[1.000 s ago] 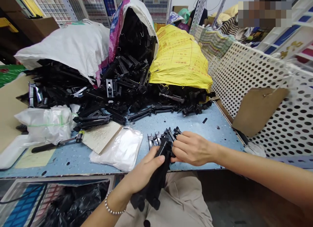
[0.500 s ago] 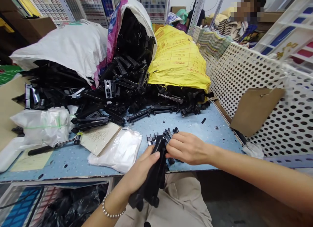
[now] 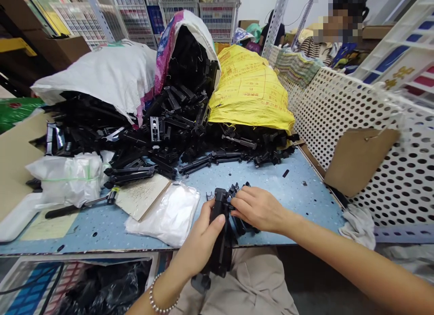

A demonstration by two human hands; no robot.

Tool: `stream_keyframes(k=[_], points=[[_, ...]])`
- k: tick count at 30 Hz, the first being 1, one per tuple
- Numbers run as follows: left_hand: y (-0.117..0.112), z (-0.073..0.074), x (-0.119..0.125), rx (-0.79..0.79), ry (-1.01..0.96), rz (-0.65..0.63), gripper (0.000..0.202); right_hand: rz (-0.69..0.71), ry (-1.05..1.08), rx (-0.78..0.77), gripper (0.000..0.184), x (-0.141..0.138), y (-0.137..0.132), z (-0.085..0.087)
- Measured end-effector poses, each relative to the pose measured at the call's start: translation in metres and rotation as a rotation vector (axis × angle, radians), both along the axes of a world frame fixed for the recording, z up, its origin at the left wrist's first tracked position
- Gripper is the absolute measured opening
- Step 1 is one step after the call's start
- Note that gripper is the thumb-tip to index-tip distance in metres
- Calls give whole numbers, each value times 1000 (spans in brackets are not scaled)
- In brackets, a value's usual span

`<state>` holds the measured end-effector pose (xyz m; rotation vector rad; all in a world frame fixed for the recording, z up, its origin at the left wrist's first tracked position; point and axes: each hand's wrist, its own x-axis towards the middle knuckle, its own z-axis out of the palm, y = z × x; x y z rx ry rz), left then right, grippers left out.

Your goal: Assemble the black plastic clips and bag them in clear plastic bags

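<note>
My left hand [image 3: 203, 236] is wrapped round a long black plastic part [image 3: 221, 251], thumb along its face, holding it tilted over the table's front edge and my lap. At its upper end, my right hand [image 3: 257, 209] is closed, fingertips pinching a small dark projection on the part's right side. Fine detail there is hidden by the fingers. Under and behind the right hand lie several more black plastic parts [image 3: 242, 227] on the blue speckled table [image 3: 271, 179]. A stack of clear plastic bags [image 3: 176, 211] lies just left of my left hand.
A heap of black parts [image 3: 169, 125] spills from a white sack [image 3: 101, 71] and a yellow sack [image 3: 251, 89]. At left are a black-handled tool [image 3: 64, 211], a board [image 3: 142, 197] and bundled bags [image 3: 71, 175]. A perforated white crate [image 3: 369, 116] stands right; a person [image 3: 315, 48] sits beyond.
The long black part has turned more upright in my left hand, its lower end swinging right. My right hand stays at its upper end. The whole view has shifted slightly.
</note>
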<state>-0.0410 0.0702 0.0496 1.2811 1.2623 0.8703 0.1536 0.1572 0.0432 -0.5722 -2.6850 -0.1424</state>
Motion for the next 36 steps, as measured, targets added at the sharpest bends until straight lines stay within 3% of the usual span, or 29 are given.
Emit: stream_keyframes(k=[5, 9, 12, 15, 17, 18, 19, 20, 21, 25, 26, 28, 31, 33, 34, 36], points=[[-2, 10, 4, -22, -43, 9, 45, 39, 47, 34, 28, -1, 1, 8], [-15, 5, 15, 76, 109, 89, 50, -22, 201, -221, 26, -4, -11, -2], [-22, -1, 20, 154, 273, 88, 56, -111, 391, -648, 29, -9, -25, -6], [-23, -8, 21, 305, 399, 115, 62, -258, 619, -1303, 37, -16, -33, -4], [-21, -11, 19, 370, 422, 114, 64, -280, 655, -1682, 42, -17, -34, 0], [-20, -11, 18, 367, 408, 100, 63, -267, 624, -1770, 44, -16, -32, 3], [-18, -10, 16, 344, 380, 86, 61, -250, 570, -1764, 45, -15, -30, 5], [-16, -9, 14, 310, 339, 77, 59, -239, 512, -1655, 44, -13, -27, 7], [-15, -7, 13, 274, 292, 75, 57, -229, 457, -1455, 41, -10, -24, 9], [-12, 8, 8, 182, 145, 79, 53, -124, 234, -383, 26, -1, -13, 14], [-11, 12, 8, 165, 128, 67, 52, -86, 185, -198, 25, 1, -10, 15], [-11, 18, 7, 139, 108, 43, 51, -21, 107, 17, 24, 5, -5, 19], [-10, 23, 7, 120, 82, 22, 50, 34, 45, 100, 20, 8, -2, 24], [-11, 21, 8, 113, 73, 33, 50, 39, 69, 35, 21, 6, -5, 24], [-12, 19, 10, 117, 82, 47, 51, 23, 117, -54, 23, 4, -8, 21], [-14, 13, 13, 161, 146, 82, 55, -55, 278, -397, 29, -2, -17, 13]])
